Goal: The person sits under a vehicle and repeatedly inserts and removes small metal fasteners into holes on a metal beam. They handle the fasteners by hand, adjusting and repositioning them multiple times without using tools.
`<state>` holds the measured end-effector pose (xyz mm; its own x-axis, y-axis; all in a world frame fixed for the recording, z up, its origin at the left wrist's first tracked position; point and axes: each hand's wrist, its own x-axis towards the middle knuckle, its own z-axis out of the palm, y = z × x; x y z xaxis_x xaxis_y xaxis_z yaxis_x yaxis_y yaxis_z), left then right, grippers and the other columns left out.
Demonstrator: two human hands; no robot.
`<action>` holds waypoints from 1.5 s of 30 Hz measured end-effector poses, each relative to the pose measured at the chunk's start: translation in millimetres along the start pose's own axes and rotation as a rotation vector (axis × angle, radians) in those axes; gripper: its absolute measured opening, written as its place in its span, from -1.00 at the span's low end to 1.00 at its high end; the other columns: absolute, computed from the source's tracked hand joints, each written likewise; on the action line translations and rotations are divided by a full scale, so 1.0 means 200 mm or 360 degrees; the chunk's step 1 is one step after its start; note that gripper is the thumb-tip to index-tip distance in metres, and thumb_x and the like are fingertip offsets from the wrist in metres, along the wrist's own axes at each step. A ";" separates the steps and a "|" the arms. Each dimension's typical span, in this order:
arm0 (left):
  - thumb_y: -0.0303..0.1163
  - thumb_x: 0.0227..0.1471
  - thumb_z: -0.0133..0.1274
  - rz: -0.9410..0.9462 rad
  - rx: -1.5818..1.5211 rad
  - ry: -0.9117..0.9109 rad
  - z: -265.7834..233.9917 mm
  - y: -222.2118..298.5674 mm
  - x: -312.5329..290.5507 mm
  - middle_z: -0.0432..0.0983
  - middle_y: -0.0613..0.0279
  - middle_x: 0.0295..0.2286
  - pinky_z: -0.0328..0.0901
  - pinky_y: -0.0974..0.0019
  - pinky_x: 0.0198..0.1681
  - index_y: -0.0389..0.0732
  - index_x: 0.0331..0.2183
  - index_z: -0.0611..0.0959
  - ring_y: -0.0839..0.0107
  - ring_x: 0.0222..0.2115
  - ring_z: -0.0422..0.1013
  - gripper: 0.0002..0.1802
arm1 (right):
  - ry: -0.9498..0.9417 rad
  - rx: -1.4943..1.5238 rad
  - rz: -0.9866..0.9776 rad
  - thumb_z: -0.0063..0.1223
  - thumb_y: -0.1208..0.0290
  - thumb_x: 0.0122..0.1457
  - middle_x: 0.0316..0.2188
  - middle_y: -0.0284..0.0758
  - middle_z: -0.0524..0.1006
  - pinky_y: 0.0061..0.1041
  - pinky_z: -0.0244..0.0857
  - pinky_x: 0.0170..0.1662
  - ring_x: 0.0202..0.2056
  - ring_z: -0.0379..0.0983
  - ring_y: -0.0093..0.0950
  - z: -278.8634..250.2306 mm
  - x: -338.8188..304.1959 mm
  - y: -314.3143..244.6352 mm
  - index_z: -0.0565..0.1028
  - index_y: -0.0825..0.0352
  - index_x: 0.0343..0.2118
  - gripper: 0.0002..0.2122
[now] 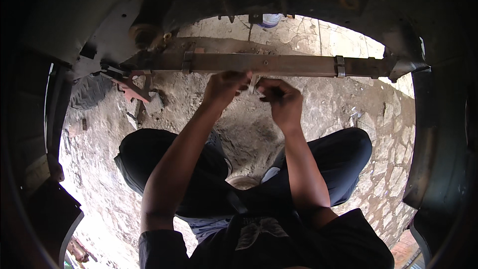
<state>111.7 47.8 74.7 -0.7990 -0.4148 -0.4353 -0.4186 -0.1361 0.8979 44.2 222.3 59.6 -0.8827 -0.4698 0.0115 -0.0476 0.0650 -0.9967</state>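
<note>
My left hand (225,88) is raised in front of me with its fingers curled together, just at the near edge of a rusty brown metal beam (294,65). Facing it, a short gap away, is my right hand (283,94), its thumb and fingers bent into a pinch. Whatever either hand may hold is too small and dark to make out. The beam runs across from left to right beyond both hands, with a metal band (187,62) around its left part and another band (340,67) around its right part.
Dark body panels of a vehicle (433,134) surround me on both sides and overhead. At the left are a tire (90,92), a reddish metal stand (133,89) and broken blocks (155,102). A bluish-white container (271,20) stands beyond the beam. Cracked stone paving (383,169) lies below.
</note>
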 end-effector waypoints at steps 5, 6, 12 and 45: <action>-0.03 0.12 0.18 0.0521 0.0899 0.0579 -0.02 -0.05 0.29 0.68 0.06 -0.34 0.44 0.12 -0.18 -0.17 -0.27 0.75 0.10 -0.34 0.59 -0.61 | 0.0240 -0.0507 -0.0086 0.24 0.50 0.16 -0.29 -0.25 0.71 -0.59 0.49 -0.26 -0.38 0.66 -0.56 -0.18 0.13 -0.03 0.62 0.40 -0.14 -0.78; -0.06 0.13 0.17 0.0685 0.0935 0.0620 -0.01 -0.08 0.35 0.67 0.04 -0.33 0.44 0.08 -0.15 -0.16 -0.28 0.75 0.05 -0.31 0.57 -0.64 | 0.0281 -0.0430 -0.0045 0.24 0.51 0.16 -0.30 -0.25 0.71 -0.59 0.50 -0.25 -0.37 0.66 -0.55 -0.20 0.16 -0.01 0.62 0.40 -0.12 -0.77; -0.15 0.21 0.05 0.1146 0.1297 0.0657 0.07 -0.17 0.66 0.63 0.04 -0.28 0.39 0.03 -0.05 -0.17 -0.26 0.72 0.03 -0.15 0.51 -0.69 | 0.0286 -0.0918 -0.0054 0.26 0.35 0.14 -0.28 -0.21 0.70 -0.35 0.51 -0.17 -0.28 0.68 -0.41 -0.24 0.31 0.12 0.64 0.22 -0.06 -0.71; -0.08 0.31 -0.20 0.0987 0.1750 0.0650 0.14 -0.21 0.64 0.63 0.10 -0.25 0.25 0.00 0.15 -0.13 -0.27 0.69 0.10 -0.08 0.49 -0.56 | -0.0162 -0.1276 -0.0112 0.33 0.30 0.08 -0.27 -0.10 0.67 -0.26 0.45 -0.10 -0.22 0.64 -0.18 -0.24 0.54 0.12 0.62 0.30 -0.11 -0.68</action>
<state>15.2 25.5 -21.1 -0.8778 -0.4089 0.2495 -0.3177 0.8868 0.3356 -74.4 215.7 41.0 -0.8202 -0.5715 0.0261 -0.4560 0.6255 -0.6332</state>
